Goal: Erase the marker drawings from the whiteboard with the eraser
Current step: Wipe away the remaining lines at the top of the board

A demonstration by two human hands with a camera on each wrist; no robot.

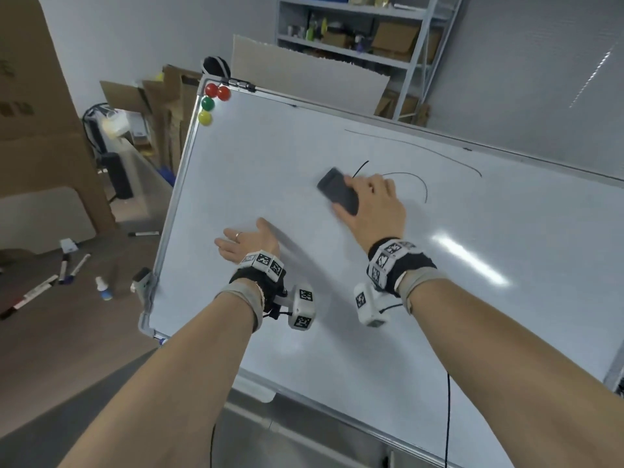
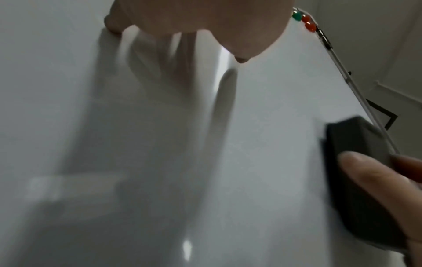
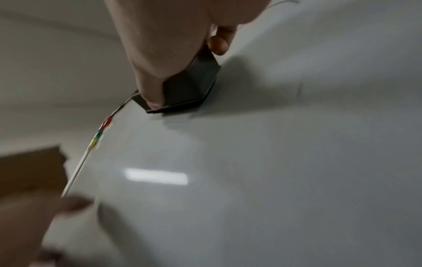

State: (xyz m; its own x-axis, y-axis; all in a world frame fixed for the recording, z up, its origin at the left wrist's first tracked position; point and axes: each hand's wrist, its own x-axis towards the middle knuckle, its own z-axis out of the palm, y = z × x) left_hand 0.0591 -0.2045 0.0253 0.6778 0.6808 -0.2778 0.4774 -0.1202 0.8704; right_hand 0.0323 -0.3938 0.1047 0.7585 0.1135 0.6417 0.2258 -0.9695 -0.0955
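Storage room: grey metal shelving [image 1: 364,32] with cartons at the back, flattened cardboard [image 1: 152,106] leaning to the left, loose markers [image 1: 69,266] on the floor. The whiteboard [image 1: 270,157] stands tilted before us, four round magnets [image 1: 212,101] clustered in its upper left corner. Most of the surface reads clean; what remains are thin black marker lines [image 1: 418,150] in the upper right: one long arc, one shorter curve below it, and a short stroke just above the eraser [image 1: 337,190]. Our right hand [image 1: 374,204] grips the dark eraser, thumb on one side and fingers curled over the far edge; the right wrist view shows its felt face flat against the board. Our left hand [image 1: 246,243] lies open with straight fingers on the board, lower left of the eraser, holding nothing; we judge it is bracing the panel. Step in hand: wiping the remaining lines. To do it well we should keep the felt fully flat, since a lifted edge would probably leave streaks, and sweep along each line, not across it, starting with the short stroke nearest the eraser, then the curve hidden partly behind our right hand, then the long arc. Firm, even pressure; left hand steadying the board against that push, as the tilted panel may rock. Overlap the passes so that faint residue gets caught.
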